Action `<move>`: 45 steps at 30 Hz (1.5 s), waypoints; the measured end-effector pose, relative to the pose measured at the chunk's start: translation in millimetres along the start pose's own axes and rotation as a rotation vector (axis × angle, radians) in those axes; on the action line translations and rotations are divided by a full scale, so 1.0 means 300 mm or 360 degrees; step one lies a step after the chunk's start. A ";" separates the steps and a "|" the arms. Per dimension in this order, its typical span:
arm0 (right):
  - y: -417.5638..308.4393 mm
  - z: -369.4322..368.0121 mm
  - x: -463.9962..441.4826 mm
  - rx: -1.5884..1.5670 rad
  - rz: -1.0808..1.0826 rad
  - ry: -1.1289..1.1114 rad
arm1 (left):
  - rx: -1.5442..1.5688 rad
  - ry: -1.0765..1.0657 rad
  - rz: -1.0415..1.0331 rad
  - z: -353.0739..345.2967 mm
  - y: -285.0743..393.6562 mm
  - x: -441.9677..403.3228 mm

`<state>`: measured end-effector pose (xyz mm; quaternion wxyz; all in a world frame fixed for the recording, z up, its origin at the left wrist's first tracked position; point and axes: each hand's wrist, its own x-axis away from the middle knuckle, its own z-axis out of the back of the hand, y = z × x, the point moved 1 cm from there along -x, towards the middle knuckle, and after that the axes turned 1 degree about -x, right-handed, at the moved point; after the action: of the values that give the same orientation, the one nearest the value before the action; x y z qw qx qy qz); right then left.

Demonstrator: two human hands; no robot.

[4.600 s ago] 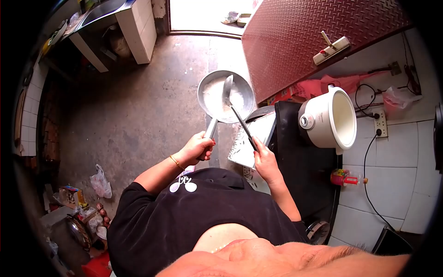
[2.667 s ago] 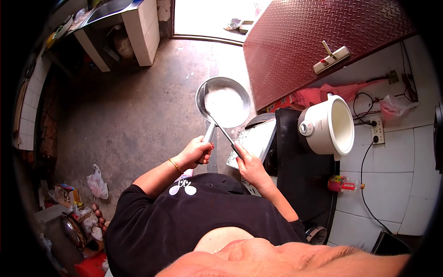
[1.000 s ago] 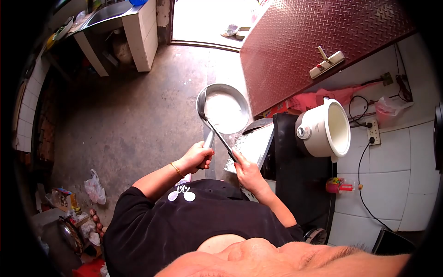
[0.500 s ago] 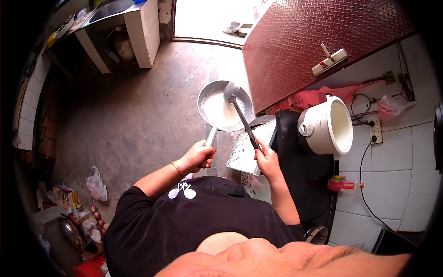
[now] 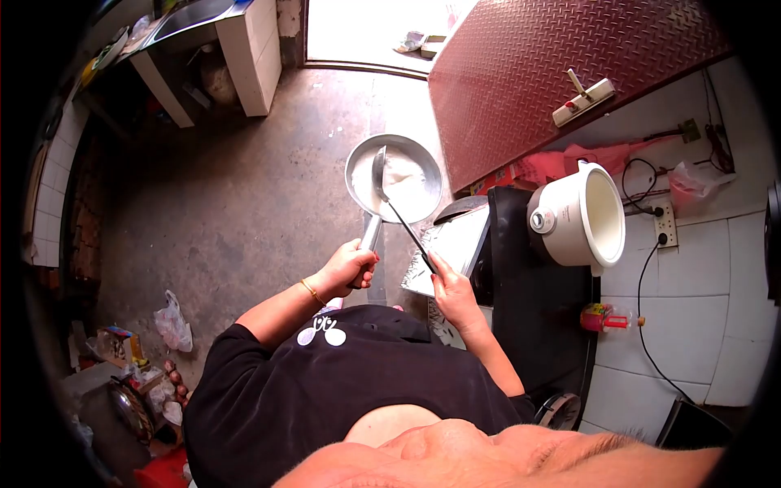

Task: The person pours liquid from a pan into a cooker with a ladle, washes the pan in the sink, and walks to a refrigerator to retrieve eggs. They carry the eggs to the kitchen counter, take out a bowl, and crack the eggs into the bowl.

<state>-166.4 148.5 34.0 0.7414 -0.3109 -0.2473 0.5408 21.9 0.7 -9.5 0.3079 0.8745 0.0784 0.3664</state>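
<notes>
My left hand is closed round the handle of a round metal pan, held out above the floor. Pale, whitish contents cover much of the pan's bottom. A ladle rests its bowl in the left part of the pan, its edge turned up. My right hand grips the end of the ladle's dark handle, to the right of my left hand. Just beyond my right hand is a white patterned panel at the black counter's edge.
A white electric pot stands on the black counter at the right, near a plastic bottle and a wall socket. A red metal door stands behind. Far left are a sink and a plastic bag.
The ladle has swung from the pan's right side to its left, and my right hand has moved slightly left with it. My left hand still holds the pan, now slightly higher in view.
</notes>
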 end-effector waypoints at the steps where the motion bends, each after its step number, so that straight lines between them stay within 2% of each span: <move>1: -0.001 -0.006 0.000 -0.0001 0.0028 -0.0019 | -0.0002 -0.0006 -0.0003 0.001 0.002 0.001; 2: -0.008 -0.011 0.000 0.0028 0.0149 0.0011 | -0.0006 -0.0014 -0.0007 0.000 0.005 0.001; 15: -0.108 -0.043 -0.030 -0.0036 -0.0131 -0.0226 | -0.0097 0.0017 0.0044 -0.007 -0.003 -0.029; 18: -0.083 -0.071 -0.045 -0.0095 0.0030 -0.0044 | -0.0131 0.0056 0.0038 -0.025 -0.004 -0.029; 21: -0.021 -0.081 -0.076 -0.0384 -0.0243 0.0001 | -0.0102 0.0002 0.0039 -0.029 -0.003 -0.029; 22: -0.019 -0.057 -0.085 -0.0504 -0.0474 -0.0070 | -0.0088 -0.0013 0.0044 -0.026 0.000 -0.028; 23: 0.006 -0.051 -0.091 -0.0733 -0.0489 -0.0011 | -0.0074 -0.0026 0.0049 -0.024 0.005 -0.026; 25: -0.024 0.013 -0.102 -0.0861 -0.0574 0.0033 | -0.0051 -0.0036 0.0050 -0.027 0.014 -0.019; 30: 0.042 0.099 -0.070 -0.0027 -0.0196 0.0267 | -0.0018 -0.0022 0.0011 -0.020 0.021 -0.018; 33: 0.060 0.096 -0.057 0.0162 0.0027 0.0277 | -0.0031 -0.0023 0.0019 -0.018 0.020 -0.019; 34: 0.044 0.097 -0.050 0.0058 -0.0126 0.0161 | -0.0032 -0.0016 0.0019 -0.019 0.020 -0.018; 37: 0.054 0.057 -0.038 0.0029 -0.0037 0.0132 | -0.0032 0.0004 0.0024 -0.021 0.024 -0.016; 45: -0.007 0.010 -0.013 -0.0169 -0.0077 -0.0049 | 0.0000 -0.0006 0.0030 0.008 0.005 -0.037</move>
<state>-168.3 144.8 37.4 0.7330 -0.3352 -0.2944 0.5135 15.5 -5.6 -16.6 0.3045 0.8759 0.0697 0.3677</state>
